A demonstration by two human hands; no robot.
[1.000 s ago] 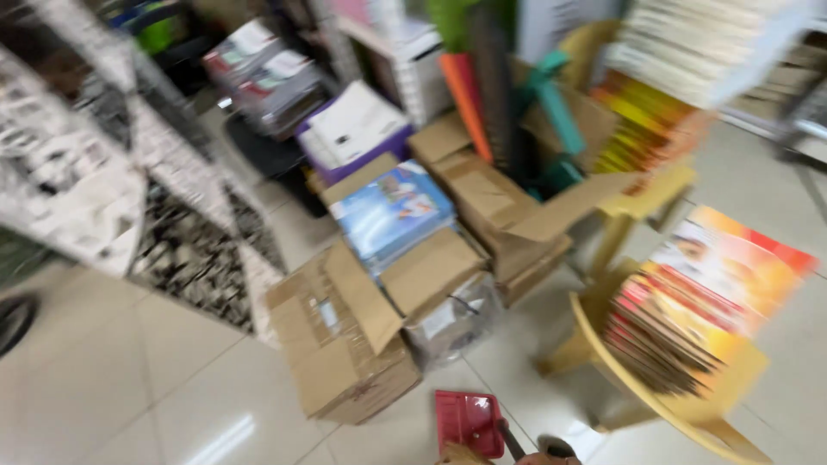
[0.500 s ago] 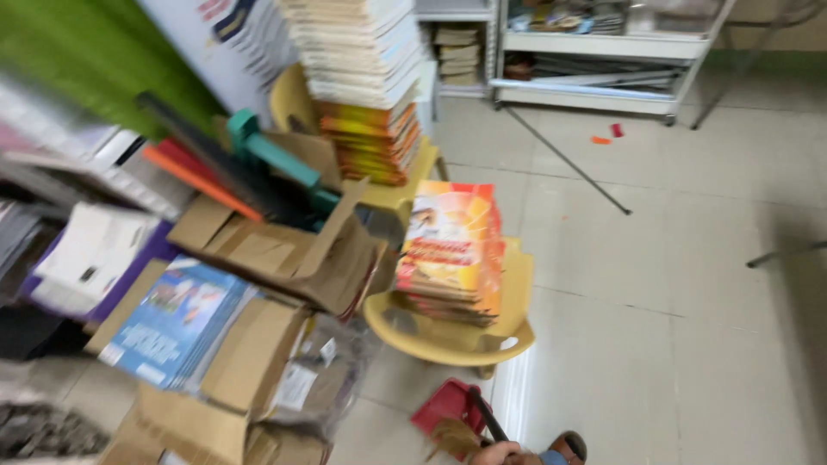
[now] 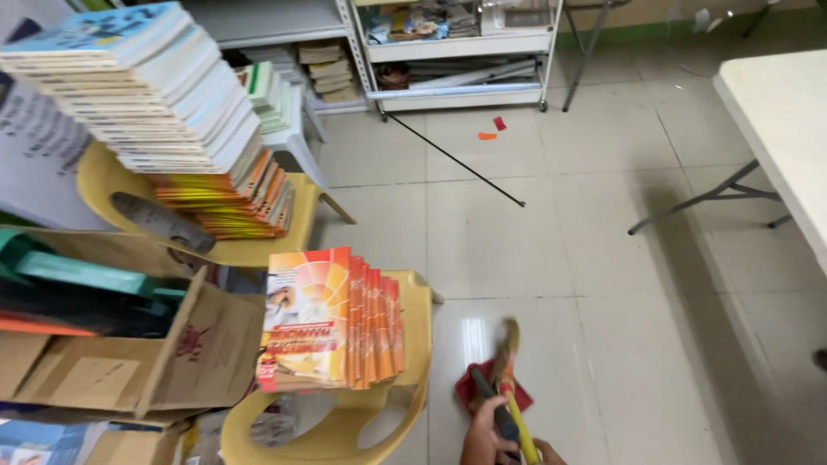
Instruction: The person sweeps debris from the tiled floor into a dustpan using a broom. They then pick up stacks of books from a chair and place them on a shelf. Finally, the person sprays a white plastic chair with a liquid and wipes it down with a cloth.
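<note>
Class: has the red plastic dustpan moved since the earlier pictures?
Yes. The red plastic dustpan passed the yellow plastic chair, from the cardboard box side to the right.

This looks like a bookshop stockroom or school supply store. A tall stack of pale-edged paperback books (image 3: 146,95) sits at ten o'clock, a bundle of orange-covered booklets (image 3: 332,319) rests on a yellow plastic chair (image 3: 405,379) at seven, and white metal shelving (image 3: 457,47) holding papers stands at twelve above a tiled floor (image 3: 603,258).

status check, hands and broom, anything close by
Hand grips broom and red dustpan handles together. Second hand barely visible. Yellow chair with books close left.
</note>
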